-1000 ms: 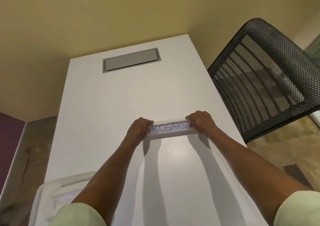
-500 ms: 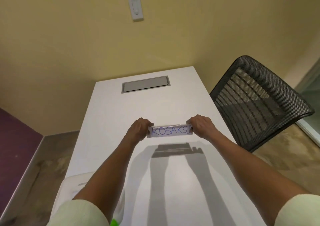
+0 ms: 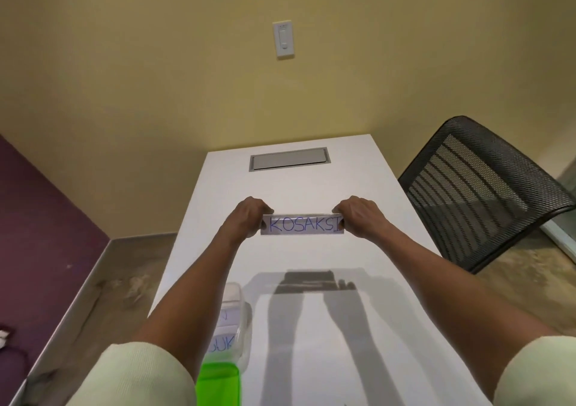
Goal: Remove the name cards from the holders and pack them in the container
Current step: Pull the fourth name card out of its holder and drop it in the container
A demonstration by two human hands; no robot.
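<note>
Holding one name card holder between them, left hand and right hand grip its ends.

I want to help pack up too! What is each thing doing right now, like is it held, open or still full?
Name card holder: held up off the table, KOSAKSI card still inside.
Left hand: gripping the holder's left end.
Right hand: gripping its right end.
Container: on the table, open, written cards inside.
Table hatch: closed.
Mesh chair: empty.
</note>
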